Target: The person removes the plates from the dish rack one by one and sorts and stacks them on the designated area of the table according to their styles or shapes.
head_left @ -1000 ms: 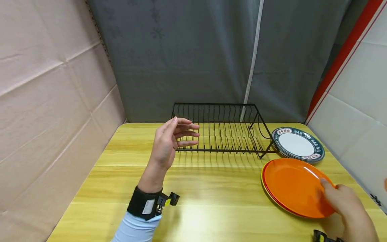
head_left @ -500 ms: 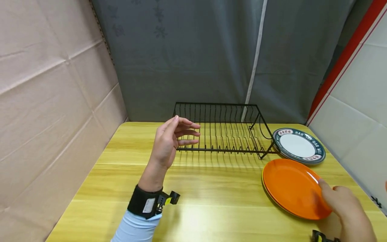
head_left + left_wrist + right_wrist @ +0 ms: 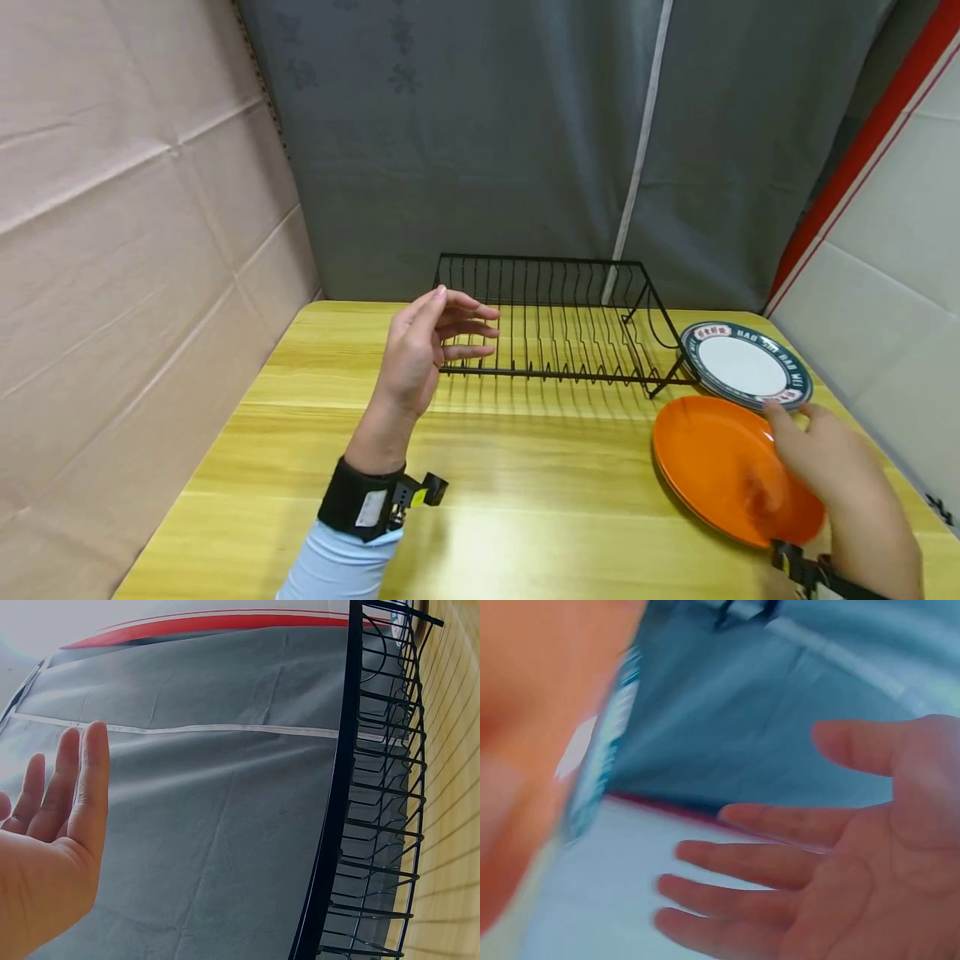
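Observation:
My left hand is held up before the left end of a black wire dish rack, fingers loosely bent and nothing in them. In the left wrist view the same hand stands apart from the rack. Orange plates lie stacked at the right of the table, the lower ones mostly hidden. Above their right side is my right hand, its fingertips overlapping the near rim of a white plate with a dark green patterned border. The right wrist view shows that hand's fingers spread and holding nothing.
The green-rimmed plate tops a low pile beside the rack's right leg. A grey curtain hangs behind the table. Light walls close in on the left and right.
My right hand has let go of the orange plate's right rim and moved up toward the green-rimmed plate. The orange plate now covers the red and yellow edges at left. My left hand stays put.

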Available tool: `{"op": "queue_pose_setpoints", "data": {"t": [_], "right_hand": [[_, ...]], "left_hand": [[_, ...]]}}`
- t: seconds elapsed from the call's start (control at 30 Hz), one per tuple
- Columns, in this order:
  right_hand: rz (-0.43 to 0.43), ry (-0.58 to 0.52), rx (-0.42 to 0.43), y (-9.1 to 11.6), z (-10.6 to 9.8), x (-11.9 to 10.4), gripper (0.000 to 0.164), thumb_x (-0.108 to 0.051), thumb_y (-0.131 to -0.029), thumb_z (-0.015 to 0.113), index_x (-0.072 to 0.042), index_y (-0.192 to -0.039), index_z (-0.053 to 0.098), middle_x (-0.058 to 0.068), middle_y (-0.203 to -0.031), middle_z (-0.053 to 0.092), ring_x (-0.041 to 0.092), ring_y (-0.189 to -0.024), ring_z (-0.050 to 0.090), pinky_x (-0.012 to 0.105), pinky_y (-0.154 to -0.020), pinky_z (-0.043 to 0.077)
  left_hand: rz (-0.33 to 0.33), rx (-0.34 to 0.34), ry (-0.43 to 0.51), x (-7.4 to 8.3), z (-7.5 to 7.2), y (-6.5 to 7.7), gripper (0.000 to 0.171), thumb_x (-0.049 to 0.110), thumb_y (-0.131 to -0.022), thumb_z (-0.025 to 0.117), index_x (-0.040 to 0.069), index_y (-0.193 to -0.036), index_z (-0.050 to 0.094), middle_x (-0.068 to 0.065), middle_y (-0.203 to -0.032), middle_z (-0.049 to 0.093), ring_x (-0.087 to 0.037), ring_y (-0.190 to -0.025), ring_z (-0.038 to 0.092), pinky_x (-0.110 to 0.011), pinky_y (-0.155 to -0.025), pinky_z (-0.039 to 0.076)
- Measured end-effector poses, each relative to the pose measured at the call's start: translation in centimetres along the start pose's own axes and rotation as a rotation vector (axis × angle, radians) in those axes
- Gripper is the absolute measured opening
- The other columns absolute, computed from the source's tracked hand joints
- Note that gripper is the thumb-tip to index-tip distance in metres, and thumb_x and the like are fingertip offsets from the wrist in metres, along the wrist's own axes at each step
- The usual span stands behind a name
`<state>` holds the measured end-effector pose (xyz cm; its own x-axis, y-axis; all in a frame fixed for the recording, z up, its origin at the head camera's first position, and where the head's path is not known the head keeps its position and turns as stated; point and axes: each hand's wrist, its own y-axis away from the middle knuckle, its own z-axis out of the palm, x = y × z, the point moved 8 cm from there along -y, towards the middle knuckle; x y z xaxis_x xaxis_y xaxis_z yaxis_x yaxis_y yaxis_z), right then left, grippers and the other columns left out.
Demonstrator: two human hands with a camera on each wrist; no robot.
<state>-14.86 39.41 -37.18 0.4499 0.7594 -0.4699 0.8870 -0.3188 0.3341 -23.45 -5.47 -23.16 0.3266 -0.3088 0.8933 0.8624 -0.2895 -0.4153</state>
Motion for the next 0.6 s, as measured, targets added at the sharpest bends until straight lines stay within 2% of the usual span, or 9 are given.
{"op": "queue_pose_setpoints", "data": {"t": [0.13, 0.23, 0.33, 0.43, 0.5, 0.6], "right_hand": [[-0.159, -0.004, 0.212, 1.7, -2.1, -6.1, 0.095, -0.061, -0.111, 0.028, 0.018, -0.161, 0.008, 0.050, -0.157, 0.022, 0.068, -0.132, 0.030, 0.084, -0.108, 0.033], [-0.247, -0.034, 0.312, 3.2, -2.8, -10.4, 0.089, -0.057, -0.111, 0.032, 0.010, -0.165, 0.009, 0.046, -0.163, 0.020, 0.065, -0.134, 0.029, 0.086, -0.107, 0.033], [-0.318, -0.088, 0.357, 4.3, -2.5, -14.1, 0.085, -0.058, -0.111, 0.032, 0.001, -0.169, 0.012, 0.038, -0.171, 0.015, 0.063, -0.145, 0.024, 0.085, -0.113, 0.030], [-0.429, -0.137, 0.396, 5.2, -1.8, -17.1, 0.079, -0.056, -0.113, 0.031, -0.002, -0.168, 0.019, 0.032, -0.174, 0.016, 0.061, -0.154, 0.020, 0.082, -0.120, 0.023], [-0.501, -0.152, 0.401, 5.6, -1.0, -18.7, 0.076, -0.054, -0.114, 0.032, 0.000, -0.167, 0.023, 0.032, -0.174, 0.017, 0.060, -0.156, 0.018, 0.080, -0.124, 0.018], [-0.549, -0.151, 0.364, 5.8, 0.6, -20.5, 0.076, -0.054, -0.114, 0.031, -0.001, -0.167, 0.024, 0.032, -0.174, 0.016, 0.061, -0.156, 0.016, 0.081, -0.124, 0.017]], "left_hand": [[0.006, -0.005, -0.003, 0.0, 0.1, -0.1, 0.039, 0.030, -0.116, 0.040, 0.010, -0.106, 0.072, -0.003, -0.104, 0.082, -0.021, -0.090, 0.080, -0.043, -0.080, 0.069], [0.007, -0.007, -0.002, -0.1, 0.1, -0.1, 0.038, 0.030, -0.116, 0.040, 0.011, -0.105, 0.072, -0.003, -0.105, 0.082, -0.021, -0.090, 0.080, -0.042, -0.081, 0.069], [0.003, -0.007, -0.001, -0.3, 0.1, -0.1, 0.039, 0.029, -0.116, 0.039, 0.011, -0.105, 0.072, -0.002, -0.105, 0.082, -0.021, -0.090, 0.080, -0.042, -0.081, 0.069], [-0.001, -0.008, -0.003, -0.4, 0.1, 0.0, 0.039, 0.028, -0.116, 0.039, 0.011, -0.105, 0.072, -0.002, -0.105, 0.082, -0.021, -0.091, 0.080, -0.042, -0.081, 0.069], [-0.001, -0.004, -0.006, -0.4, -0.1, 0.0, 0.039, 0.028, -0.116, 0.039, 0.011, -0.105, 0.072, -0.003, -0.105, 0.082, -0.021, -0.091, 0.080, -0.042, -0.082, 0.069], [0.001, 0.005, -0.015, -0.3, -0.2, 0.0, 0.039, 0.029, -0.116, 0.039, 0.011, -0.106, 0.072, -0.003, -0.105, 0.082, -0.021, -0.091, 0.080, -0.042, -0.081, 0.069]]}}
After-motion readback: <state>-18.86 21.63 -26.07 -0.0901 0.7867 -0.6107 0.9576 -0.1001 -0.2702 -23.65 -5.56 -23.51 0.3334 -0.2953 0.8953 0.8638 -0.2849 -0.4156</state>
